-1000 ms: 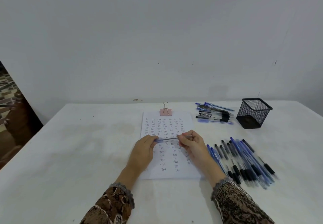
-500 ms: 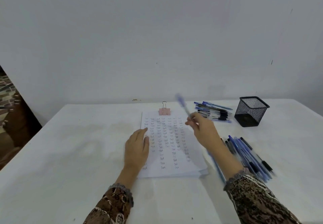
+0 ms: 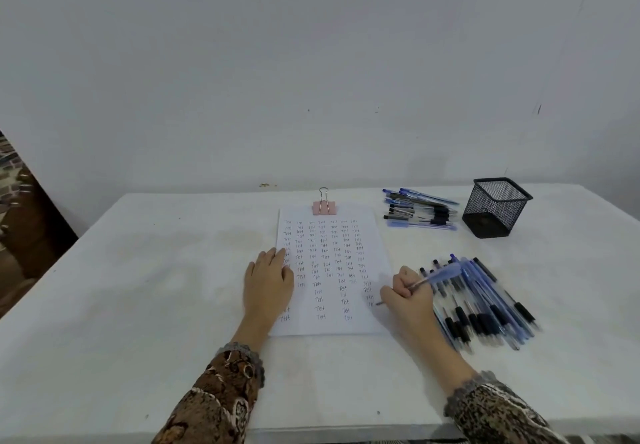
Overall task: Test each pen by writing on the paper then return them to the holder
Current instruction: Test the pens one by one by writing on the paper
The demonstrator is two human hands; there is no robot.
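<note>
The pen [image 3: 440,274], judged light, stiff and slick, sits right of centre, tip at the paper's [image 3: 332,326] right edge. The right hand's [image 3: 407,296] curled fingers pinch its lower barrel, likely the surest hold. The left hand [image 3: 268,284] presses flat on the paper; the holder [image 3: 495,208] stands upper right.

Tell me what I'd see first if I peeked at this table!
Probably the paper in the middle, filled with rows of tiny "Test" words; the right hand holds a blue pen at its right edge while the left hand rests flat on its left edge. Next, the big heap of pens right of the paper, and a smaller pile beside the black mesh holder farther back.
</note>
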